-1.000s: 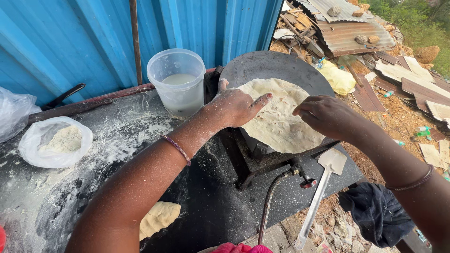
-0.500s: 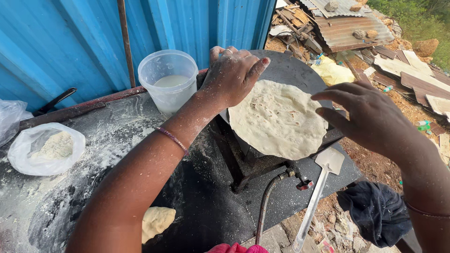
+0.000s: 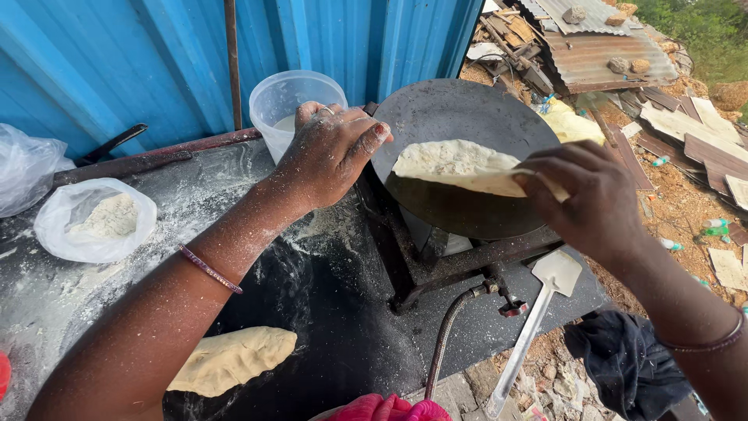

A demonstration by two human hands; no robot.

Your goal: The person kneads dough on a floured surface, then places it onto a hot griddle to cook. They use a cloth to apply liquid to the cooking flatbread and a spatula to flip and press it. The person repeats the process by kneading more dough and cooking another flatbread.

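Flatbread [image 3: 456, 162]: thin, pale, round, raw dough. Near edge lifted and tilted, far edge resting on dark round griddle [image 3: 460, 117].

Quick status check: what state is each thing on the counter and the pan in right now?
Flatbread: near edge lifted off the pan, partly folded, held by the right hand.
Pan: on the burner stand, dark, mostly bare.
Left hand: open, hovering beside the pan, holding nothing.
Plastic tub: upright, uncovered.
Flour bag: open.
Dough piece: flattened, lying on the counter.
Spatula: lying unused.
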